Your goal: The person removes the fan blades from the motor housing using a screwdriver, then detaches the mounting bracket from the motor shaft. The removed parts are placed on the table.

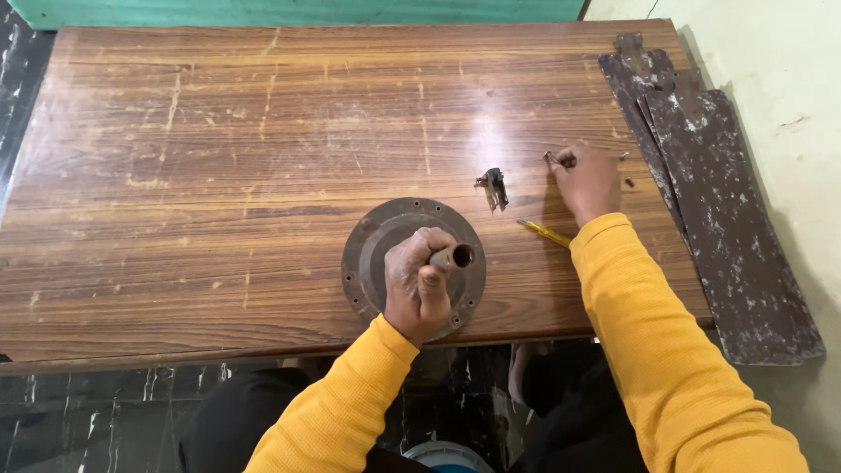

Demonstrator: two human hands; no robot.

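One head view looked down on your scratched wooden table (219,175). Your left hand (419,285) was wrapped around a short metal shaft (453,257) rising from a round, rusty motor housing (368,254) near the table's front edge. Your right hand (585,180) pinched a small metal part (554,158) farther back. A loose clip (495,187), a yellow pencil (545,232) and three worn fan blades (710,193) lay apart, unattached; assembly looked barely begun

round rusty motor housing (368,263), upright pipe (452,257)
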